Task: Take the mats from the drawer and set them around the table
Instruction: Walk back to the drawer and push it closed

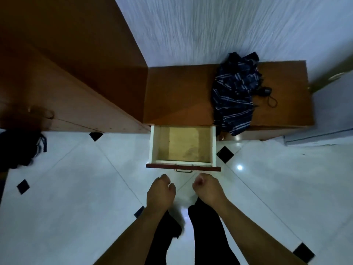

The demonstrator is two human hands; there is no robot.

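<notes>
A drawer [154, 144] stands pulled out from a low wooden cabinet [177, 96], seen from above. Its white walls frame a bare yellowish bottom; no mats show inside it. A brass handle [183, 170] hangs on its dark red front. My left hand [160, 192] and my right hand [209, 190] hover side by side just in front of the handle, a short gap from it. Both have the fingers curled in and hold nothing.
A dark striped cloth [234, 92] with a black cord [269, 96] lies on the cabinet top at the right. A tall wooden wardrobe [66, 73] rises on the left. White floor tiles [76, 188] with black diamonds spread around my dark-trousered legs [206, 226].
</notes>
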